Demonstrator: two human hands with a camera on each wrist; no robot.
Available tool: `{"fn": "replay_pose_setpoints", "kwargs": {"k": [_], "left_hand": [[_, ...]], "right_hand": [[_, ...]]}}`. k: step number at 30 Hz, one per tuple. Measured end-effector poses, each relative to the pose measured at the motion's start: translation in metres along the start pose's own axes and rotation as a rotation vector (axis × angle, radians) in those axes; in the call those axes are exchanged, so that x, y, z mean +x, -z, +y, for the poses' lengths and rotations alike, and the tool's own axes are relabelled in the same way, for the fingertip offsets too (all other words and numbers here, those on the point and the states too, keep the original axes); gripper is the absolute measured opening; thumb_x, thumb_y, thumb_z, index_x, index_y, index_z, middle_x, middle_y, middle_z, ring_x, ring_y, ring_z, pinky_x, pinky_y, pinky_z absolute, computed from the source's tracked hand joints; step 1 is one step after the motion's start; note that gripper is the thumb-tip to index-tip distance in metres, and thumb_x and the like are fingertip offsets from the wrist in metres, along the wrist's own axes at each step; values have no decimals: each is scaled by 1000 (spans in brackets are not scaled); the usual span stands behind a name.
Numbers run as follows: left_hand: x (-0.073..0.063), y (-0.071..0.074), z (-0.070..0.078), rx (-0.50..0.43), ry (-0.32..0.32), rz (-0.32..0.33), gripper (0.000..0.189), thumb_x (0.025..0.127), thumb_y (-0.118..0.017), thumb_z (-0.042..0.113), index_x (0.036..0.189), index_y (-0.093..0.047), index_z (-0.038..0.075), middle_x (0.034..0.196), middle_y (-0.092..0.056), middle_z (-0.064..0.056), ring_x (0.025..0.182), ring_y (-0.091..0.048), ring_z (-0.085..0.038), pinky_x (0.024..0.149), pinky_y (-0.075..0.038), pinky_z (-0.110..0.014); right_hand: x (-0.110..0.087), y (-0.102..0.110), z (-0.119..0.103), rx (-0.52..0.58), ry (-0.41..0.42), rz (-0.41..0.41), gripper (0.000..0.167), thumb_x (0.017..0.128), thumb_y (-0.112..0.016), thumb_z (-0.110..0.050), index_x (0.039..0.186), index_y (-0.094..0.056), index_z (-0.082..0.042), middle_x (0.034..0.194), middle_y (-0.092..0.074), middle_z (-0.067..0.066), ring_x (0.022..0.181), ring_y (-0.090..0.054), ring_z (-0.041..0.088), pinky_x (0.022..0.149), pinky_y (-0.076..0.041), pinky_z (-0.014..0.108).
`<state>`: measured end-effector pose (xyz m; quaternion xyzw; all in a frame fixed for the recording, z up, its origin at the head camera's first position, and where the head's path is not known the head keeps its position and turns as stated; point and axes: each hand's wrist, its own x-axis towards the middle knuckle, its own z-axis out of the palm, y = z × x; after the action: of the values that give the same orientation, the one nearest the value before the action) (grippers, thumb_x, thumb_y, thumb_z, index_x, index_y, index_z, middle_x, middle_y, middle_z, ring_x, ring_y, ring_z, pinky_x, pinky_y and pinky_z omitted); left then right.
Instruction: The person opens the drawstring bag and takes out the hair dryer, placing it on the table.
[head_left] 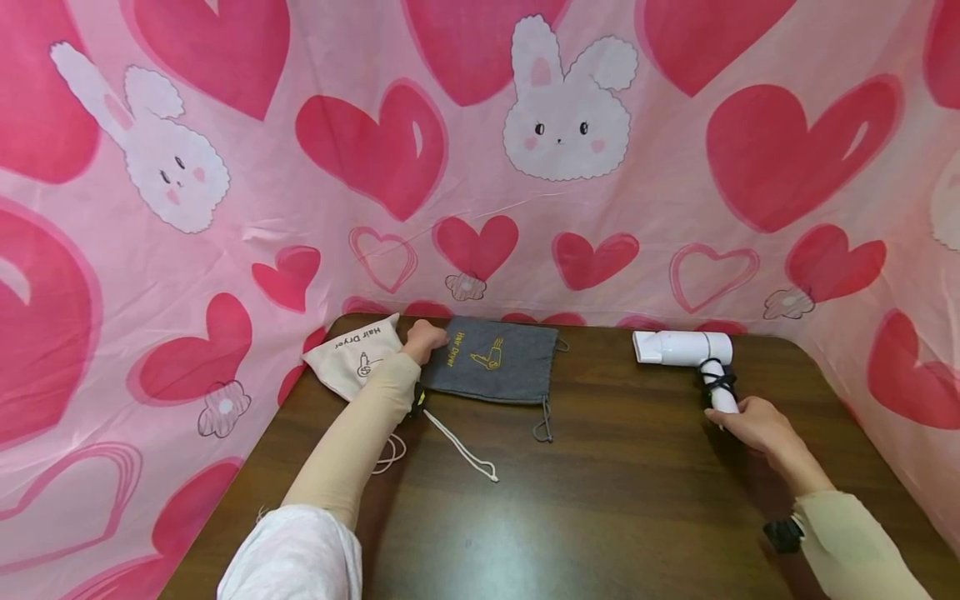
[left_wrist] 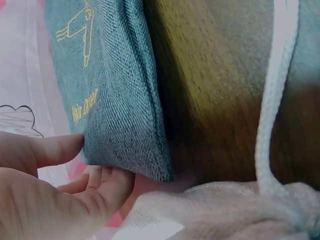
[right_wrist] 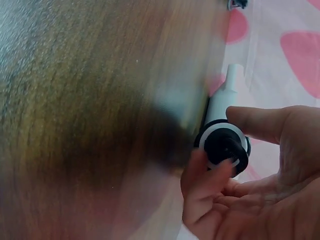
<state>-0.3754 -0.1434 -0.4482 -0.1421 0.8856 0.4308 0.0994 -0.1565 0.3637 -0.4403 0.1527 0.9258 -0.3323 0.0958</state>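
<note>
A grey drawstring bag (head_left: 517,354) with a yellow hair dryer outline and "Hair Dryer" lettering lies at the back of the table. My left hand (head_left: 424,340) pinches its left end; in the left wrist view the thumb is on top of the grey cloth (left_wrist: 125,100) and the fingers are beneath. A white hair dryer (head_left: 686,348) is at the back right, nozzle pointing left, its black cord wound round the handle. The fingers and thumb of my right hand (head_left: 759,425) grip the handle's end, and the right wrist view shows the handle's black base (right_wrist: 222,145) between them.
A cream drawstring bag (head_left: 352,358) with the same print lies at the back left, partly behind my left forearm. Its white cord (head_left: 461,446) trails over the brown wooden table (head_left: 585,500). Pink heart-and-rabbit cloth (head_left: 465,167) hangs round the back and sides.
</note>
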Motion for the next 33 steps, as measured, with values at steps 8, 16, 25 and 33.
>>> {"fn": "replay_pose_setpoints", "kwargs": {"k": [8,16,25,33], "left_hand": [[1,2,-2,33,-15,-72,51,98,-61,11,142,-50,-11,148,-49,-28,134,-48,-38,108,-46,-47],[-3,-1,-1,45,-37,-72,47,96,-60,10,138,-54,-12,143,-54,-27,127,-51,-37,106,-46,-48],[-1,-3,-2,36,-36,-90,49,96,-61,9,139,-53,-12,143,-53,-26,127,-51,-37,106,-46,-49],[-3,-6,-2,50,-43,-99,49,97,-57,11,141,-52,-11,145,-52,-25,126,-49,-36,105,-45,-47]], "right_hand": [[0,-1,0,-31,-7,-29,63,100,-67,-38,112,-48,20,96,-54,27,86,-58,37,64,-55,40],[1,-5,1,-26,-26,-56,62,99,-69,-38,111,-46,19,96,-52,26,88,-57,38,67,-57,42],[4,-7,5,-4,-34,-76,65,98,-69,-38,115,-44,20,100,-52,28,93,-57,41,70,-58,45],[5,-7,6,10,-38,-82,66,99,-69,-39,116,-43,20,101,-52,29,94,-57,42,70,-58,46]]}}
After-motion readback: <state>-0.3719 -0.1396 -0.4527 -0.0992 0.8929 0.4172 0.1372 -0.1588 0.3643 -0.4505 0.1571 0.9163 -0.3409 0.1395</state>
